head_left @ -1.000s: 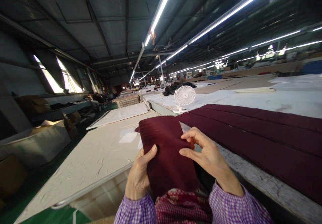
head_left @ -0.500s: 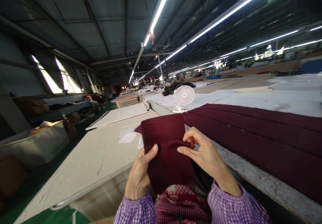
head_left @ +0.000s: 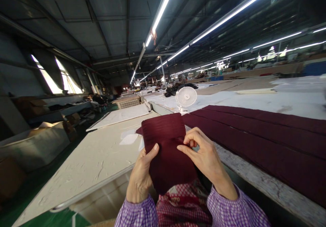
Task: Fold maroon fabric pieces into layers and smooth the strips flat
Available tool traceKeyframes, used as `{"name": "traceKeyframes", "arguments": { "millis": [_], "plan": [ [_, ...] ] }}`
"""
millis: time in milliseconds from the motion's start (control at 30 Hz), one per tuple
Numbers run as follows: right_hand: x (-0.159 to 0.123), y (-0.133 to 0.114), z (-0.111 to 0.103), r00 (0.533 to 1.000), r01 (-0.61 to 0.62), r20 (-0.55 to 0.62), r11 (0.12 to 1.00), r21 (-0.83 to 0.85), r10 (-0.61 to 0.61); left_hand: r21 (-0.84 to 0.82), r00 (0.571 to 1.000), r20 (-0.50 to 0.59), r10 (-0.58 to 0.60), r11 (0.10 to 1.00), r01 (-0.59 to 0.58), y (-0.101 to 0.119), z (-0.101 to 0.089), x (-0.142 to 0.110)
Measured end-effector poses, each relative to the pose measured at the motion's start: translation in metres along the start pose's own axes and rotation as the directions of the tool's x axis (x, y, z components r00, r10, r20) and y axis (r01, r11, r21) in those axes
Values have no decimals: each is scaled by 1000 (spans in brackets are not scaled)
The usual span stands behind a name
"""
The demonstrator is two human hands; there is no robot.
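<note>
A stack of dark maroon fabric pieces [head_left: 169,162] is held upright in front of my lap, its upper edge showing many thin layers. My left hand [head_left: 144,169] grips its left side, thumb on the front face and the other fingers hidden behind. At the right edge, my right hand [head_left: 203,152] pinches a layer of the fabric between thumb and fingertips, lifting a small fold. Both wrists come out of purple checked sleeves. To the right, long strips of maroon fabric [head_left: 254,128] lie on the table.
A cream board [head_left: 89,162] with white scraps [head_left: 129,138] on it is at my left. A small white fan [head_left: 186,97] stands on the right-hand table's near edge. A pale bin [head_left: 35,143] stands far left, and a person [head_left: 98,99] is in the distance.
My right hand has moved slightly left and up, pulling the fold in the fabric a little. The stack tilts slightly left; my left hand keeps its hold.
</note>
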State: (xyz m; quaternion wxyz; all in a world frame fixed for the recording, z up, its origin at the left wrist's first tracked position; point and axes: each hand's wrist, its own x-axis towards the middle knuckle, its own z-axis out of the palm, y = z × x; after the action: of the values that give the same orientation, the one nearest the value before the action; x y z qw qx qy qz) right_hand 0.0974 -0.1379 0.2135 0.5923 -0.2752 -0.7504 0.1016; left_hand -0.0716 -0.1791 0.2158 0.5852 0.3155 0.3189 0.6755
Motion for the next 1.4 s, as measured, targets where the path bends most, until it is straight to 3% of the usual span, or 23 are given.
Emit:
{"name": "traceKeyframes", "arguments": {
  "millis": [667,1233,1400],
  "plan": [
    [-2,-5,-4,989,118,100,985,-126,-106,56,1000,31,5,998,-7,-1,-3,-1],
    [1,0,2,994,101,57,984,-146,-94,17,1000,-5,-9,1000,9,-1,-1,3],
    [3,2,4,992,125,25,970,-207,-122,4,998,-40,39,999,-39,0,2,2]
  ]
}}
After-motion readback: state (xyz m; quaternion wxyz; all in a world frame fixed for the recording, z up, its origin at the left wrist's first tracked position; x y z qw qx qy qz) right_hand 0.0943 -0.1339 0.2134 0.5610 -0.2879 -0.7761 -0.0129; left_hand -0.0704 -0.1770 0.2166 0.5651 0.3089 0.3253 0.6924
